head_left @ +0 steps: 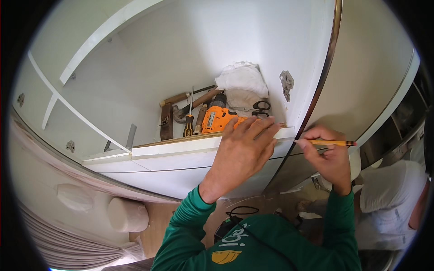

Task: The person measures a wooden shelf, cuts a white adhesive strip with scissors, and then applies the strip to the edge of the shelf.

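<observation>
My left hand (244, 149) lies flat with its fingers stretched over a white strip (181, 148) that has a bare wood edge. The strip runs along the front edge of a white cabinet (158, 58). My right hand (327, 156) pinches a yellow pencil (332, 142), which points left. Its tip is at the strip's right end, beside a dark vertical edge trim (322, 83). Behind my left hand an orange cordless drill (214, 119) lies on the cabinet floor, partly covered by my fingers.
Beside the drill lie a screwdriver (189, 122), a hammer (181, 114), a wooden block-like tool (166, 122), scissors (261, 107) and white cloths (242, 79). A metal hinge plate (286, 85) sticks out from the right wall. Another person in white (391, 192) is at the lower right.
</observation>
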Tool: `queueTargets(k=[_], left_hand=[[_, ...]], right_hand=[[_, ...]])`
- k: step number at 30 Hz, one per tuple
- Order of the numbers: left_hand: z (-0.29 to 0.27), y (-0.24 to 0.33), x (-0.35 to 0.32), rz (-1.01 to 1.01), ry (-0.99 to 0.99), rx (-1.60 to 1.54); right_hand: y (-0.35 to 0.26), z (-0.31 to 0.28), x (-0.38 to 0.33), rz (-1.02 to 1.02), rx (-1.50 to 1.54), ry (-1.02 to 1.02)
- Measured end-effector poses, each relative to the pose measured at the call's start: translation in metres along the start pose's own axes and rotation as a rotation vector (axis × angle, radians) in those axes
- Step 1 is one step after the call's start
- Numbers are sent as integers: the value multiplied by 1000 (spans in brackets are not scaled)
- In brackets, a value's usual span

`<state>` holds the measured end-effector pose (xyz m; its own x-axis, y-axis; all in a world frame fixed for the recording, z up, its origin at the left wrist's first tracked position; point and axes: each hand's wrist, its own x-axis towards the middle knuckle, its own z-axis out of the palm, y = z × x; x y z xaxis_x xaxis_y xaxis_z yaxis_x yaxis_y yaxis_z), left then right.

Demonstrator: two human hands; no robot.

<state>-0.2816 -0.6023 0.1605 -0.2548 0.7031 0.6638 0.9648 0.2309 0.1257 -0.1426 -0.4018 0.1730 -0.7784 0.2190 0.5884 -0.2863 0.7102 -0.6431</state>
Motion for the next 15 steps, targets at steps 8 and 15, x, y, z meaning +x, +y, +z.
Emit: queueTargets(k=[8,15], left_hand=[[-59,24,-8,83,-173,18],[-123,95,-76,144,-203,25]], right_hand=[[-21,-26,-32,16,237,393],[-111,-9,-8,-30,-199,51]])
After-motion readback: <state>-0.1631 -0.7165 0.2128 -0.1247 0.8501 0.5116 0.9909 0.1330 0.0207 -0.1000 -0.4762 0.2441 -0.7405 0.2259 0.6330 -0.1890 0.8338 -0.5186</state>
